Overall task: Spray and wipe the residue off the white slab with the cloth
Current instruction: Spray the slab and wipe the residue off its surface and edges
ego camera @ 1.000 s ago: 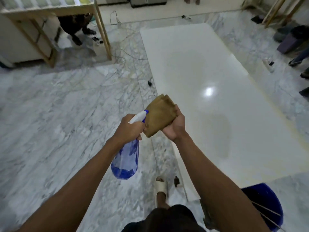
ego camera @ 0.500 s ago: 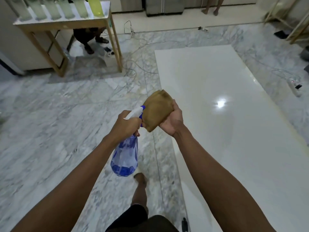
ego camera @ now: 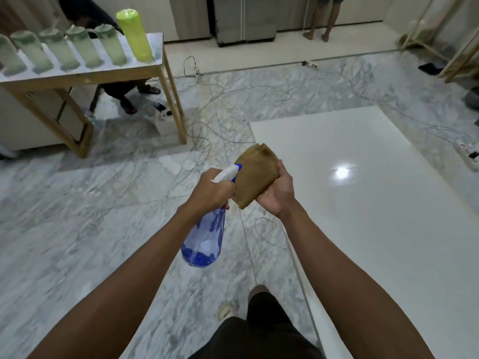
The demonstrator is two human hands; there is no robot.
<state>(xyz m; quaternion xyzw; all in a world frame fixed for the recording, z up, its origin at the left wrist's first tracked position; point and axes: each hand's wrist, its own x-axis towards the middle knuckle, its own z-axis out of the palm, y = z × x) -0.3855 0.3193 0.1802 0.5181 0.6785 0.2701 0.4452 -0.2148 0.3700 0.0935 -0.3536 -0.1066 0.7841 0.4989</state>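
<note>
Marble floor, 1 white slab lying at right. L hand grips 1 spray bottle; R hand clutches 1 folded cloth, nozzle touching it. 6 cylinders on table.

Stone showroom/workshop: marble floor, loose white slab (flat on floor), cables.

The slab is glossy white, lying flat on the floor with a light glare on it. The folded brown cloth is held above the slab's left edge. The blue bottle hangs tilted just left of the cloth, its nozzle touching the cloth.
</note>
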